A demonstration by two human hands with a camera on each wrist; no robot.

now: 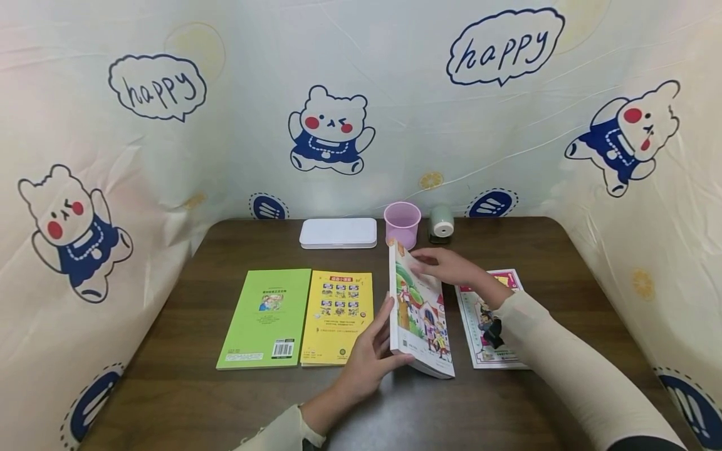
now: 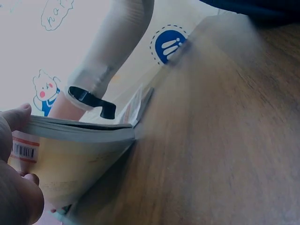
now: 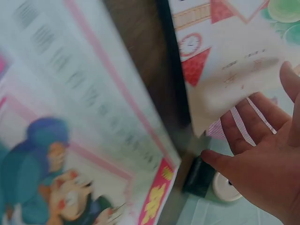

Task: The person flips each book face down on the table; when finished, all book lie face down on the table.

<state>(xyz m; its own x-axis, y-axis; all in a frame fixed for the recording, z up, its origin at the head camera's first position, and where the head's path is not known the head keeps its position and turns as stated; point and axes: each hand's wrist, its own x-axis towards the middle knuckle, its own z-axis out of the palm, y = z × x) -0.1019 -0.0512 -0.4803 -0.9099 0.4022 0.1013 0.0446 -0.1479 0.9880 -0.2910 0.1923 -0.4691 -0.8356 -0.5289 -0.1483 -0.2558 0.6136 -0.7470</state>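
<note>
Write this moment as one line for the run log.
left hand: grips white book; right hand: at its upper part; white book: tilted; green book, yellow book: lying flat

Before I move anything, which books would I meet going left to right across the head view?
Rectangular green-covered book, rectangular yellow-covered book, tilted white book with a colourful cartoon cover, white book with a pink-red border.
</note>
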